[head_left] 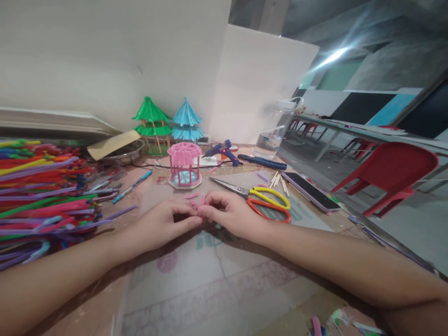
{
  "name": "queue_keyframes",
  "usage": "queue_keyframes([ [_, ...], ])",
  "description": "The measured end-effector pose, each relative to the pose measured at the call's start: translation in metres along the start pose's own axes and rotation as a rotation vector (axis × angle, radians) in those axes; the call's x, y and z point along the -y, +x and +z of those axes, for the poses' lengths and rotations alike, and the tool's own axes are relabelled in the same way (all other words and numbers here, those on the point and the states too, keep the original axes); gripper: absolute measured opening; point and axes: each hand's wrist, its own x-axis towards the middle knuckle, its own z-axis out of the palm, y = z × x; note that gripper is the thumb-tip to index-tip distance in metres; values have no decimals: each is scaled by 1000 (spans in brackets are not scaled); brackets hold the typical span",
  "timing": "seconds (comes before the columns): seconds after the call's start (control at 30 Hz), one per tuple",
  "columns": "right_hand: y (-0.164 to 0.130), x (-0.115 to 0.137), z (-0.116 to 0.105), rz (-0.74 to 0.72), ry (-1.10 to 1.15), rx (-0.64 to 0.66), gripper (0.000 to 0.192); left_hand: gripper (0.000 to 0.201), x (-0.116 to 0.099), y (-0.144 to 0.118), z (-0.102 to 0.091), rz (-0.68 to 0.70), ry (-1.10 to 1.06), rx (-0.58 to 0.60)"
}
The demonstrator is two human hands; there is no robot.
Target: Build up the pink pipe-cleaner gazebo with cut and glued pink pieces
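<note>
My left hand and my right hand meet over the plastic-covered tabletop, fingertips pinched together. Between them shows a short pink pipe cleaner piece; the fingers hide most of it. Just beyond lies a loose pink pipe cleaner piece. Behind the hands stands a small pink pavilion model with posts, a partly covered roof and a pale blue floor. Beside my right hand rest scissors with one yellow and one orange handle.
On the left lies a big heap of coloured pipe cleaners and a blue pen. Green and blue pavilion models stand behind. A glue gun, blue cutter, phone and clear jug are at right.
</note>
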Motion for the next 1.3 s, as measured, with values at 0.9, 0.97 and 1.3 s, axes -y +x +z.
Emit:
queue_keyframes([
  [0.9, -7, -8, -19, -869, -1058, -41, 21, 30, 2, -4, 4, 107, 201, -19],
  [0.97, -7, -9, -18, -844, -988, -78, 21, 31, 3, -3, 2, 105, 181, -5],
  [1.3, -6, -10, -16, -678, -842, -79, 16, 29, 3, -4, 2, 90, 111, 0],
])
